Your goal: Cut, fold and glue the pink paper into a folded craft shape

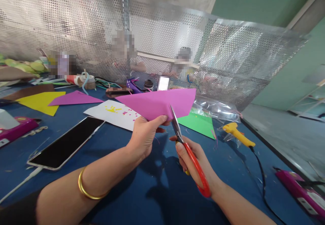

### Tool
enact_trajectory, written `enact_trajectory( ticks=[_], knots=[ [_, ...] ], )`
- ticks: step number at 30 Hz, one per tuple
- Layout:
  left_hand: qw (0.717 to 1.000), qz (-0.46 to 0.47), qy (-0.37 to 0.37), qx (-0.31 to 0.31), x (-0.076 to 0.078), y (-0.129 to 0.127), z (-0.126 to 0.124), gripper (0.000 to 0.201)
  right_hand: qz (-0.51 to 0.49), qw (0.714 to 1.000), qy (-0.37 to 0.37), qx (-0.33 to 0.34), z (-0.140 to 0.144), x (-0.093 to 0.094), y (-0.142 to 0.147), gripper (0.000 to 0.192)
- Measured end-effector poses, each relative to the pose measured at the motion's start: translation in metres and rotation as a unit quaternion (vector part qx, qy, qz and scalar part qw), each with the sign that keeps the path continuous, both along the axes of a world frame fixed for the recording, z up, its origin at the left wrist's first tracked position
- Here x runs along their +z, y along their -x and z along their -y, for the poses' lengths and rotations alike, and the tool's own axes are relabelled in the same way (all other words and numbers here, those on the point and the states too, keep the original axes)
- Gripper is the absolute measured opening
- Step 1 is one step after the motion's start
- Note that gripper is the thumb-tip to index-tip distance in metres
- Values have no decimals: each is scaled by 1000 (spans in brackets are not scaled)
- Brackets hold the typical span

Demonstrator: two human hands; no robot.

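Observation:
My left hand (146, 133) pinches the lower edge of a pink sheet of craft paper (159, 103), thumb on the near face, and holds it up above the table. In my right hand (193, 154) is a pair of scissors (194, 167) with red and yellow handles, its fingers closed through the grips. The blades point up and away, with their tip against the lower edge of the pink sheet, just right of my left thumb. Part of the blades may be behind the paper; I cannot tell how far they are apart.
On the blue table (119, 191), a phone (68, 143) with a cable lies left. White paper (111, 113) with small cut bits, green paper (200, 123), yellow paper (43, 99) and a yellow glue gun (238, 135) lie around. A perforated metal screen (162, 25) stands behind; a power strip (299, 191) is right.

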State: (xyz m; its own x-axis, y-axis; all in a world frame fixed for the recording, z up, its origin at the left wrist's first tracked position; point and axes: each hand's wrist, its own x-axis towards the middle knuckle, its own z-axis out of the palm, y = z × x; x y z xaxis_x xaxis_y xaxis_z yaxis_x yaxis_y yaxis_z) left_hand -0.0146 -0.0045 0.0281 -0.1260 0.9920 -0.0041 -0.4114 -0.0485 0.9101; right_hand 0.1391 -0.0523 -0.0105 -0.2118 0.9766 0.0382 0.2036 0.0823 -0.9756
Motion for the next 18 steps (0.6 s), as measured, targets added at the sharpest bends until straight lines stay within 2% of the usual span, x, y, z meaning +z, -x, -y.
enact_trajectory(
  ticks=[18],
  knots=[
    [1000, -1, 9, -2, 0, 0, -1, 25, 4, 1000, 19, -12, 2, 2, 3, 59]
  ],
)
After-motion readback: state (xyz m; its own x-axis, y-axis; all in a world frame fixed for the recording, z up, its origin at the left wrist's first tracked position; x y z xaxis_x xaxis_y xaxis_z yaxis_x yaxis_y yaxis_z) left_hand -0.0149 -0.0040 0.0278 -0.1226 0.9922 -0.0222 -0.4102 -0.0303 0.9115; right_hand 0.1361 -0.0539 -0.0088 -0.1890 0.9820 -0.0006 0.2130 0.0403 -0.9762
